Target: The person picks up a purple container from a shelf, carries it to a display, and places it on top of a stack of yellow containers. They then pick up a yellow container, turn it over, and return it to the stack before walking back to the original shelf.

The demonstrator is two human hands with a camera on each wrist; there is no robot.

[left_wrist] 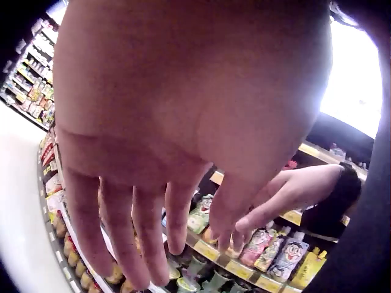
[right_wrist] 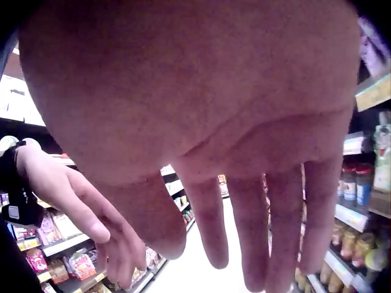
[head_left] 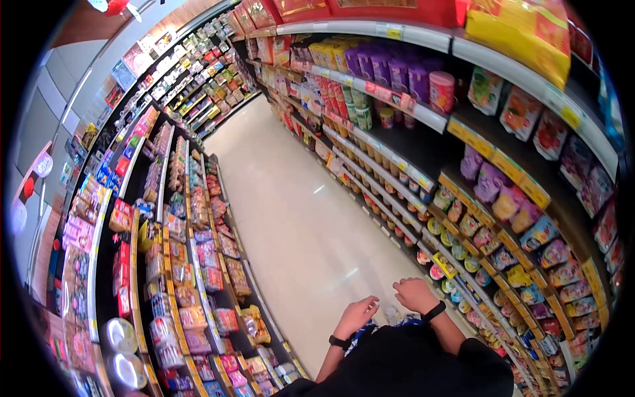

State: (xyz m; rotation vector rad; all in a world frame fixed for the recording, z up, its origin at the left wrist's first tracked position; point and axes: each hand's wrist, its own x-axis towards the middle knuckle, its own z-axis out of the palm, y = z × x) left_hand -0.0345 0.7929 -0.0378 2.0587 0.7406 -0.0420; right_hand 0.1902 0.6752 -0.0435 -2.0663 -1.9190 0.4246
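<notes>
Both hands are held in front of the body, low in the head view, and nothing is in either one. The left hand [head_left: 357, 317] is apart from the right hand [head_left: 415, 296], with a small gap between them. In the left wrist view the left palm [left_wrist: 183, 91] fills the picture, its fingers extended and slightly spread; the right hand [left_wrist: 296, 190] appears behind it. The right wrist view shows the right palm [right_wrist: 201, 91] with straight fingers, and the left hand [right_wrist: 79, 207] to its side, fingers loosely bent. Dark bands circle both wrists.
A pale aisle floor [head_left: 264, 178] runs ahead between shelves. Packaged snacks [head_left: 193, 317] fill the left shelves. On the right stand purple canisters [head_left: 400, 73], pouches [head_left: 519, 112] and cups, with a yellow bag [head_left: 519, 33] on top. More stocked shelves [head_left: 211, 73] close the far end.
</notes>
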